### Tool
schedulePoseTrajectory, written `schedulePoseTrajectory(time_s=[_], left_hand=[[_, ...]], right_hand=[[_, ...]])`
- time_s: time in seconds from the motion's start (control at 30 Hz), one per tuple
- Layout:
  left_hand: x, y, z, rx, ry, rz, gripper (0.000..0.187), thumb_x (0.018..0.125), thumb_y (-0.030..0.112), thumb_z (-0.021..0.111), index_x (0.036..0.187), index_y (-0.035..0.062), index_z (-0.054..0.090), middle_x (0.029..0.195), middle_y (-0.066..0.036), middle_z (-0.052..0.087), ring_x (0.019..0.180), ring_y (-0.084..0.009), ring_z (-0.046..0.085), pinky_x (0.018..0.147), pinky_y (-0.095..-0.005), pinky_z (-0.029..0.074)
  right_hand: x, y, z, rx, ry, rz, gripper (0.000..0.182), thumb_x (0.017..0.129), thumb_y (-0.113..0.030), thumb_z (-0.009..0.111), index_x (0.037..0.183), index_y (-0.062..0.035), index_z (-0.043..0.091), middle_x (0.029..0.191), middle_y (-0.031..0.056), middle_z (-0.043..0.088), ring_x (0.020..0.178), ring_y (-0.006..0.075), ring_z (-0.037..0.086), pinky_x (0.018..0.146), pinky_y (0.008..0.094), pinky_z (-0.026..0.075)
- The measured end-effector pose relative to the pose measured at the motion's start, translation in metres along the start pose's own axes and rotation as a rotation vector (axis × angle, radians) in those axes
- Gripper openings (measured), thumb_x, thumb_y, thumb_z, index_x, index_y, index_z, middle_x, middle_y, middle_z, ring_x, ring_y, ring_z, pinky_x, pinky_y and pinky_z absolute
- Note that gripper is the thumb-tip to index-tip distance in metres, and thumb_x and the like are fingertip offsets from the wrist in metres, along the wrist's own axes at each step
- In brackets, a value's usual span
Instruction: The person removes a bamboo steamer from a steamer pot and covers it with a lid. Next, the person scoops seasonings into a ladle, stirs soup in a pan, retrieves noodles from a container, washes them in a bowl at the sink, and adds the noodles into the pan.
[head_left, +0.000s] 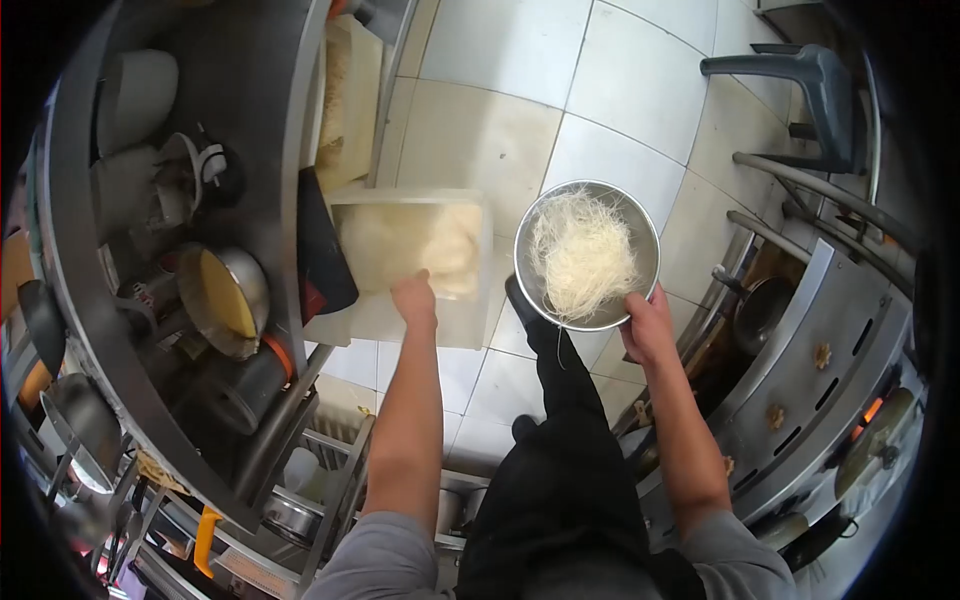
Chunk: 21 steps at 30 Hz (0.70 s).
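Thin dry noodles (582,252) lie in a tangled heap inside a round metal bowl (522,262). My right hand (650,325) grips this bowl by its lower right rim, and a few strands hang over the near edge. On the left, a translucent plastic bin (440,328) sticks out beside the counter, with pale contents blurred inside it. My left hand (413,297) is at the near rim of that bin, its fingers curled over the edge; the fingertips are partly hidden.
A steel counter (240,50) runs along the left, holding a metal bowl of yellow liquid (228,290). Below it is an open rack (325,450). A grey plastic stool (825,100) and a steel cooking range (800,370) stand on the right. Tiled floor (500,50) lies between.
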<state>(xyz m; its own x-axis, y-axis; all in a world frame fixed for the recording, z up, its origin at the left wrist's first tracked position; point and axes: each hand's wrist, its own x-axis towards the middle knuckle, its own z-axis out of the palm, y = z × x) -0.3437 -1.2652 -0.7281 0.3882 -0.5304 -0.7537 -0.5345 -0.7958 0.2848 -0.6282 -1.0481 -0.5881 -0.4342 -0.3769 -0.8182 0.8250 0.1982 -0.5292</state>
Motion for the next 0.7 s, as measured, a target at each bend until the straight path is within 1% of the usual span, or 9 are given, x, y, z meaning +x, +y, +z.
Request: schedulePoseTrajectory(time_s=[0.07,0.1,0.2,0.27,0.33,0.43,0.53,0.67,0.7], left_hand=[[0.009,-0.003,-0.011,0.511,0.130,0.446,0.060,0.080,0.022,0.070,0.133,0.0062,0.047,0.129,-0.015,0.051,0.117,-0.0292,0.048,0.101,-0.0379,0.040],[0.016,-0.004,-0.014,0.721,0.167,0.718,0.061,0.078,0.017,0.070,0.133,0.0039,0.046,0.125,-0.016,0.052,0.114,-0.0304,0.049,0.101,-0.0401,0.040],[0.032,0.006,-0.016,1.095,0.151,1.074,0.061,0.077,0.012,0.067,0.134,0.0016,0.046,0.117,-0.017,0.056,0.110,-0.0312,0.052,0.100,-0.0424,0.040],[0.036,0.011,-0.012,1.267,0.095,1.135,0.059,0.079,0.012,0.065,0.135,0.0016,0.046,0.114,-0.016,0.057,0.108,-0.0308,0.053,0.098,-0.0425,0.039],[0.042,0.017,-0.004,1.527,0.003,0.963,0.049,0.081,0.015,0.062,0.127,0.0047,0.052,0.116,-0.015,0.056,0.107,-0.0315,0.053,0.096,-0.0447,0.040],[0.051,0.015,-0.005,1.593,-0.067,0.899,0.034,0.082,0.013,0.059,0.115,0.0062,0.059,0.114,-0.014,0.056,0.106,-0.0311,0.054,0.093,-0.0441,0.042],[0.037,0.010,-0.022,1.507,-0.064,1.012,0.023,0.081,0.011,0.060,0.103,0.0058,0.061,0.111,-0.014,0.057,0.106,-0.0317,0.054,0.091,-0.0451,0.043],[0.011,0.034,-0.043,1.369,-0.110,0.977,0.028,0.080,0.011,0.061,0.107,0.0036,0.061,0.108,-0.015,0.059,0.105,-0.0340,0.054,0.091,-0.0455,0.044],[0.007,0.042,-0.048,1.255,-0.151,1.066,0.031,0.080,0.011,0.061,0.109,0.0026,0.061,0.109,-0.017,0.059,0.106,-0.0348,0.054,0.092,-0.0452,0.044]], right_hand=[[-0.001,-0.004,0.007,-0.008,0.017,-0.005,0.050,0.080,0.008,0.043,0.130,0.0020,0.044,0.118,0.0133,0.059,0.104,0.0225,0.062,0.087,0.0337,0.053],[-0.001,-0.005,0.010,-0.007,0.014,-0.012,0.050,0.080,0.008,0.043,0.130,0.0020,0.044,0.118,0.0133,0.059,0.104,0.0225,0.062,0.087,0.0337,0.053],[0.001,0.000,0.012,0.050,0.050,-0.042,0.051,0.079,0.008,0.043,0.129,0.0030,0.044,0.118,0.0140,0.059,0.104,0.0229,0.062,0.087,0.0344,0.053],[0.004,0.009,0.004,0.038,0.023,-0.003,0.052,0.081,0.010,0.043,0.132,0.0008,0.042,0.120,0.0124,0.058,0.105,0.0211,0.061,0.087,0.0317,0.051],[0.003,0.017,0.004,0.041,0.022,0.002,0.050,0.081,0.009,0.043,0.131,0.0025,0.043,0.119,0.0135,0.058,0.106,0.0226,0.061,0.088,0.0340,0.052],[0.001,0.031,-0.003,0.025,0.022,0.005,0.048,0.082,0.007,0.043,0.129,0.0041,0.044,0.119,0.0146,0.059,0.106,0.0242,0.062,0.089,0.0359,0.053],[-0.003,0.037,0.001,0.023,0.015,0.003,0.048,0.082,0.008,0.043,0.130,0.0034,0.044,0.120,0.0144,0.059,0.106,0.0241,0.062,0.088,0.0352,0.053],[-0.013,0.033,0.008,0.003,0.015,0.009,0.048,0.083,0.008,0.043,0.130,0.0019,0.045,0.120,0.0134,0.059,0.105,0.0233,0.063,0.087,0.0341,0.053],[-0.013,0.032,0.008,0.001,0.008,0.001,0.048,0.083,0.008,0.043,0.130,0.0019,0.045,0.120,0.0134,0.059,0.105,0.0233,0.063,0.087,0.0341,0.053]])
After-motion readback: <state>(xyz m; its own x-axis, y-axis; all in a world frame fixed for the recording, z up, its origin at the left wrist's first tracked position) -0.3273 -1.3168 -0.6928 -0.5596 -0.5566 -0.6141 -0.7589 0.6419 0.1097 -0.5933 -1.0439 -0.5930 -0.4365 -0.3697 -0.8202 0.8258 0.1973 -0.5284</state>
